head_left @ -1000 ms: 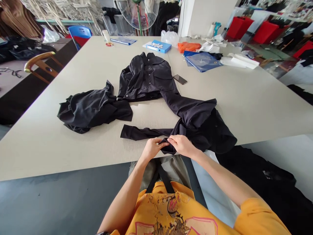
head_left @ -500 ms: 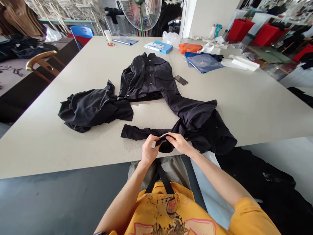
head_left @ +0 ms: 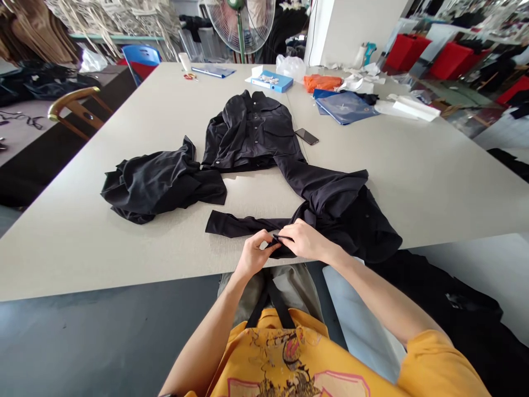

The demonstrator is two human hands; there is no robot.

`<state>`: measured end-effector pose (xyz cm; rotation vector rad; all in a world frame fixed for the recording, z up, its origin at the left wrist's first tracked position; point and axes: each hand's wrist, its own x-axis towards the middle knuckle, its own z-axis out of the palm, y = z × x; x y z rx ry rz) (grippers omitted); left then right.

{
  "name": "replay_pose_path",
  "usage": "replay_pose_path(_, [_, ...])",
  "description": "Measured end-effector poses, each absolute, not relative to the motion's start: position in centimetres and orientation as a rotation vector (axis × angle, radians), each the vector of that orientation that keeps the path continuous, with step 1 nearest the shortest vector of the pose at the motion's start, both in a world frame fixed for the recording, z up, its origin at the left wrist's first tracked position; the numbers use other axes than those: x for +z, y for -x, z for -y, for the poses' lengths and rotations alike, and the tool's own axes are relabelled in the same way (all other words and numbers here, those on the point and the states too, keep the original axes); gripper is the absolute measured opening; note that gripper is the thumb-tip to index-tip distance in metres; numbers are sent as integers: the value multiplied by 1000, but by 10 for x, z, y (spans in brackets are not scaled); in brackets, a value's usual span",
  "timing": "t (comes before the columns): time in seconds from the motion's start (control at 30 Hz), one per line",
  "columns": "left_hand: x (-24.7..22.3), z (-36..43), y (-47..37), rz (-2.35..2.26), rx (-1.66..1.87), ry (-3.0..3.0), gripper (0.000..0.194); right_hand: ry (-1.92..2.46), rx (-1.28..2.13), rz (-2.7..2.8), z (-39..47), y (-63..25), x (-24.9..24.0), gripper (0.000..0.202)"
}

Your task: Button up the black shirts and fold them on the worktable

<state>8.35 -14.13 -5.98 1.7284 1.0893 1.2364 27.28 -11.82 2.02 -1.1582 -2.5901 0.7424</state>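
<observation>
Your L hand (head_left: 253, 256) & R hand (head_left: 306, 241), just below ctr of frame, are both closed in a pinch, thumbs & fingertips gripping a thin folded edge of black cloth. It looks to be part of the dark garment (head_left: 339, 198), soft, matte & crumpled, heaped rt of ctr by the front edge of the smooth pale table (head_left: 124, 253); your R hand hides the join. A narrow, flattened sleeve (head_left: 235, 225) runs left, just above your L hand. Upper ctr: a dark jacket (head_left: 264, 129) w/ small round buttons & a flap pocket, its lower rt corner touching the garment. Left of ctr: a wrinkled cloth bundle (head_left: 161, 179), one pointed corner up. Flat, glossy phone (head_left: 307, 137) just beside the jacket's rt side. Upper rt: crinkled orange plastic (head_left: 322, 83) & shiny blue folders (head_left: 345, 106). Top ctr: boxy blue file (head_left: 281, 82), round wire fan (head_left: 242, 22) behind. Upper left: curved wooden chair (head_left: 74, 102)
</observation>
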Motion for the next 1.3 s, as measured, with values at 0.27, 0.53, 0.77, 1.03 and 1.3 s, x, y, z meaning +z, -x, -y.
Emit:
replay_pose_path(0.27, [-54, 144, -97, -990, 873, -1746, 24, 1398, 627, 3185, 109, -251, 47, 15])
replay_pose_path(0.53, [-45, 132, -86, -1041, 777, -1603, 25, 1325, 1038, 2923, 96, -268, 43, 19])
replay_pose_path(0.77, [-46, 100, -2, -1495, 1211, -1506, 35, 1373, 1004, 2262, 103, -285, 25, 16])
replay_pose_path(1.03, [-87, 72, 69, -1935, 729, -1204, 45, 1349, 1012, 1975, 101, -295, 25, 22])
replay_pose_path(1.3, [-31, 102, 74, -1623, 1235, -1232, 46, 1461, 555, 1614, 98, -304, 31, 26])
